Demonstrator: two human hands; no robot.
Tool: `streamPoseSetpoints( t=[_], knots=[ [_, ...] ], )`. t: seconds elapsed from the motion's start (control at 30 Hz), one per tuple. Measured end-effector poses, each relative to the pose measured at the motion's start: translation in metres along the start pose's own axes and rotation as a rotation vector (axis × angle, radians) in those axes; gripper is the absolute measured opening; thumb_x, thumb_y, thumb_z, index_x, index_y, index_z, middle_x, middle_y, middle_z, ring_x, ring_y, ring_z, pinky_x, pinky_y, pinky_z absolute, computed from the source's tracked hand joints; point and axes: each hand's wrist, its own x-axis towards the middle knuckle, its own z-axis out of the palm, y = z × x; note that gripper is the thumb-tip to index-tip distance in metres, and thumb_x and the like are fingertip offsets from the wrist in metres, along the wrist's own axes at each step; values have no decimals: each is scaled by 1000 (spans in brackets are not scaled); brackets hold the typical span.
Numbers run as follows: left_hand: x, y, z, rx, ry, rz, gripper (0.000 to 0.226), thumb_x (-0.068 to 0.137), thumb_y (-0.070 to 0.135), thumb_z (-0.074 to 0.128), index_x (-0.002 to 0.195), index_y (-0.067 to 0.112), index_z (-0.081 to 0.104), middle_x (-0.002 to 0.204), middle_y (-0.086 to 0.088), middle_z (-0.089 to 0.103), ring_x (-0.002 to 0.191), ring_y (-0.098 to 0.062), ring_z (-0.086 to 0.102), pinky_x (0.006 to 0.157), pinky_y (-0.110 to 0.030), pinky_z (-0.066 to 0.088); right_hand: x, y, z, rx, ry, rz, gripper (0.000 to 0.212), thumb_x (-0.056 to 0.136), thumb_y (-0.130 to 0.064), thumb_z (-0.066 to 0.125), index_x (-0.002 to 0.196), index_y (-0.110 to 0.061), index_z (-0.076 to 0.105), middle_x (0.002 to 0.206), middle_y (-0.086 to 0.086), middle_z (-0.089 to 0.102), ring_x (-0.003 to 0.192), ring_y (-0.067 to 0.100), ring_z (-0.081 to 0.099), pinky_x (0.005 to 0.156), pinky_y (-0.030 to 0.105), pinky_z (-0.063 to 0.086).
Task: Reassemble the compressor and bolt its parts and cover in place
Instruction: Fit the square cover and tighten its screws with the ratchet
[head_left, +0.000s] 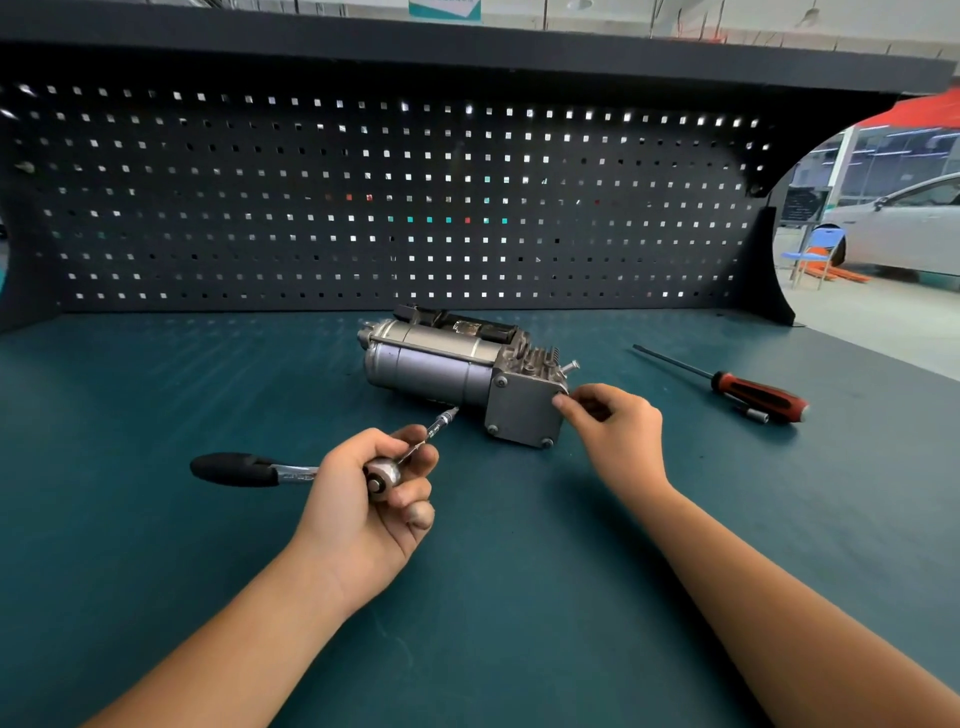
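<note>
The compressor (457, 364) lies on the bench (156, 389), the right hand (618, 423) pinching at a top corner of its cover (522, 413), probably starting a bolt by finger, while the left hand (363, 499), curled round the ratchet (244, 469), holds it close for tightening

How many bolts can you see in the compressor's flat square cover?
3 on the cover: the upper left bolt, the lower left bolt, the lower right bolt. The right hand covers the upper right corner, so a fourth may be hidden.
</note>
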Motion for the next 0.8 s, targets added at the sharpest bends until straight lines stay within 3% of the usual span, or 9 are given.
streamPoseSetpoints(
  t=[0.07,0.17,0.27,0.43,0.53,0.63,0.8],
  knots=[
    [1,-1,0,12,-7,-5,12,64,10,46,72,12,56,56,-1,55,28,-6,29,35,-9,26,1,0,1,38,-11,79,13,84,-19,70,81,-6,71,66,-6,61,61,-1,54,59,2,38],
    [2,-2,0,29,-18,-11,13,62,10,47,70,12,56,55,-1,55,28,-6,29,34,-9,27,1,-4,3,186,-25,265,15,86,-21,68,78,-9,69,64,-4,62,66,12,57,65,20,43],
    [3,-3,-1,57,-31,-21,12,66,8,46,69,12,57,55,-1,54,28,-6,29,34,-9,27,-2,-8,2,70,-27,205,19,88,-23,66,84,-5,71,73,2,67,72,15,60,69,22,43],
    [4,-6,-3,224,-99,-6,24,67,6,44,81,12,63,56,-3,56,29,-7,27,33,-12,26,-7,-11,0,10,-53,179,37,92,-27,59,81,7,67,79,23,67,75,35,59,67,34,43],
    [6,-11,-4,344,-166,28,40,76,-1,38,102,14,63,61,-8,60,30,-8,29,34,-14,29,-7,-11,-3,73,-103,290,35,91,-20,55,81,13,62,86,31,62,63,21,43,61,29,34],
    [5,-19,-3,476,-241,67,50,79,-7,33,114,17,61,65,-14,63,31,-10,30,36,-17,31,-6,-10,-5,259,-117,484,24,87,-9,55,67,-2,66,74,18,66,66,17,52,67,30,46],
    [3,-30,2,555,-305,108,52,80,-10,33,115,18,60,66,-16,64,32,-10,31,37,-19,31,-8,-20,-5,635,-183,760,19,89,-4,53,72,-4,61,60,6,68,53,14,59,51,19,51]
  ],
)
